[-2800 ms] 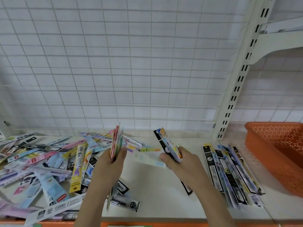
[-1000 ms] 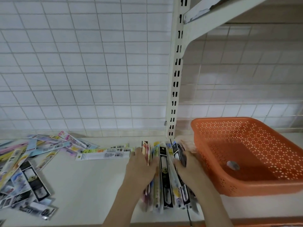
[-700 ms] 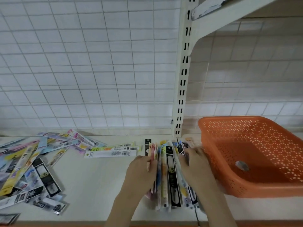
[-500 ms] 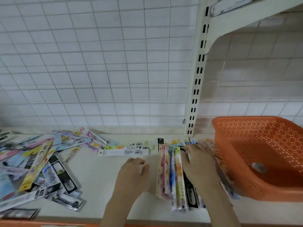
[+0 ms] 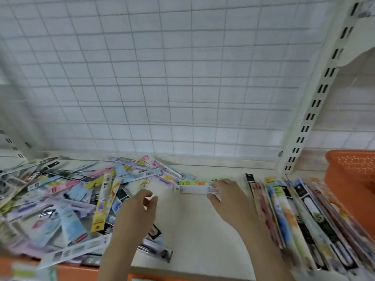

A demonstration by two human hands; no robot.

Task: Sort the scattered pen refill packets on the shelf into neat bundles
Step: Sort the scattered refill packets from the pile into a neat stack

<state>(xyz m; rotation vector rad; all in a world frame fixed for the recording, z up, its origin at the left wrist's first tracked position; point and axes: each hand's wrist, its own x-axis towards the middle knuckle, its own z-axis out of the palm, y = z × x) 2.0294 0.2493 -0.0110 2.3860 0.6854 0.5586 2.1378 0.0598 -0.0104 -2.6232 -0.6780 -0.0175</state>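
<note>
Both hands have left the sorted row and turned back toward the loose packets.

The row of long, colourful plastic refill packets (image 5: 304, 224) now lies released beside the orange perforated plastic basket (image 5: 353, 179), no longer squared up between the palms. The right hand (image 5: 229, 201) has come over to a white barcoded packet (image 5: 192, 189), fingertips touching it; whether it is pinched I cannot tell. The left hand (image 5: 138, 211) hovers loosely curled, holding nothing, at the edge of the scattered heap of packets (image 5: 60, 203) on the cream shelf (image 5: 192, 240). Another bundle is likely starting.

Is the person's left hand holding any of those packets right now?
No, the left hand hovers with loosely curled fingers holding nothing, while the right hand touches a white packet lying on the shelf.
</note>
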